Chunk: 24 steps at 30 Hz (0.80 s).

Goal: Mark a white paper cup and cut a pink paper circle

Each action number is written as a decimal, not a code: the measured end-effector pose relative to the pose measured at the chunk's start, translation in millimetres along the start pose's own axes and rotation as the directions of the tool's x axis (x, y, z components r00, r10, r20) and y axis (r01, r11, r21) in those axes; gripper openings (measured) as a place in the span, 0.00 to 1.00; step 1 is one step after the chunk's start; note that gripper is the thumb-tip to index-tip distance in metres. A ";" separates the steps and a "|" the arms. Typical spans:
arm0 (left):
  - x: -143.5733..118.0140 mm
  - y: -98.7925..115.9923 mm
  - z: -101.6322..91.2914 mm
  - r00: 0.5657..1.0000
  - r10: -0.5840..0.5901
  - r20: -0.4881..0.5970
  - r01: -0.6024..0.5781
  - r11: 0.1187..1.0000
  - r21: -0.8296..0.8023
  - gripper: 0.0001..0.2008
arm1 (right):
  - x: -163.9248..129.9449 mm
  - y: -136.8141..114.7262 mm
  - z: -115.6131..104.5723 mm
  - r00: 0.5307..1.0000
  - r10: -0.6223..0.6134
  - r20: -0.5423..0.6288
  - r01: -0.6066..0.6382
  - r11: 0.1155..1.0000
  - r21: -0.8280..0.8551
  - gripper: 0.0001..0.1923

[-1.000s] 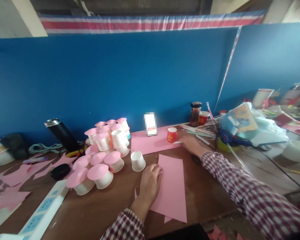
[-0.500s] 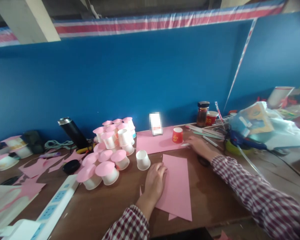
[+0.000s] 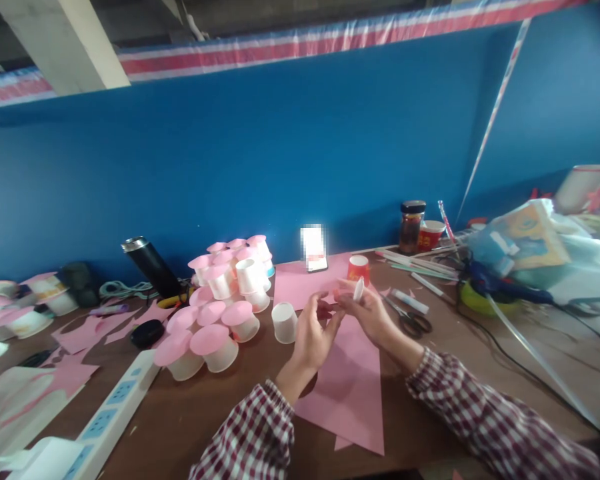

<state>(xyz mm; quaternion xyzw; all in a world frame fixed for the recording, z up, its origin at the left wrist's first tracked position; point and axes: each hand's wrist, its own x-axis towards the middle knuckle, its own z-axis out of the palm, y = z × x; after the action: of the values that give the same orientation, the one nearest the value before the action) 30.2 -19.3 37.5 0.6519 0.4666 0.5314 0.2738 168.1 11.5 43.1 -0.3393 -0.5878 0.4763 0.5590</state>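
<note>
My right hand [image 3: 370,313] is closed around a white pen [image 3: 359,289], whose pale end sticks up above the fingers; the rest of it is hidden. My left hand [image 3: 314,337] is close beside it, fingers curved and apart, with a gap between thumb and fingers. Nothing clear shows in it. Below both hands lies a pink paper sheet [image 3: 353,393]. Just behind them a red paper cup [image 3: 359,268] stands upside down on another pink sheet [image 3: 293,287]. A white paper cup [image 3: 285,323] is upside down left of my left hand.
Several cups with pink paper discs [image 3: 214,338] crowd the left middle. Scissors [image 3: 414,323] and a glue-stick-like tube [image 3: 410,301] lie to the right. A power strip [image 3: 115,407], black flask [image 3: 153,267], dark jar [image 3: 411,228] and plastic bag [image 3: 525,233] are around.
My right hand has come back left from the right side with the white pen. My left hand has lifted off the pink sheet towards it. Scissors on the right are now uncovered.
</note>
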 end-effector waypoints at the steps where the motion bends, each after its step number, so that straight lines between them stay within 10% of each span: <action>1: 1.9 -2.2 2.2 1.000 -0.026 0.015 0.027 0.997 -0.068 0.19 | -1.3 3.4 1.1 1.000 0.020 0.008 -0.020 1.000 0.010 0.26; 10: -6.4 -16.2 5.8 0.960 -0.255 0.112 0.278 0.843 -0.460 0.12 | -13.8 18.7 0.2 0.993 0.076 0.091 -0.078 0.997 0.017 0.22; 24: -6.6 -17.0 -3.9 0.981 -0.193 -0.032 0.178 0.948 -0.266 0.13 | -6.0 2.5 -36.1 0.989 -0.140 0.052 0.135 0.697 -0.705 0.18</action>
<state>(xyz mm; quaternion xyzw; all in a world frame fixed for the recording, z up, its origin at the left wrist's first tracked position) 21.1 -18.6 21.2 0.5479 0.4591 0.5787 0.3926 204.0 13.2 35.9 -0.4837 -0.7471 0.1712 0.4226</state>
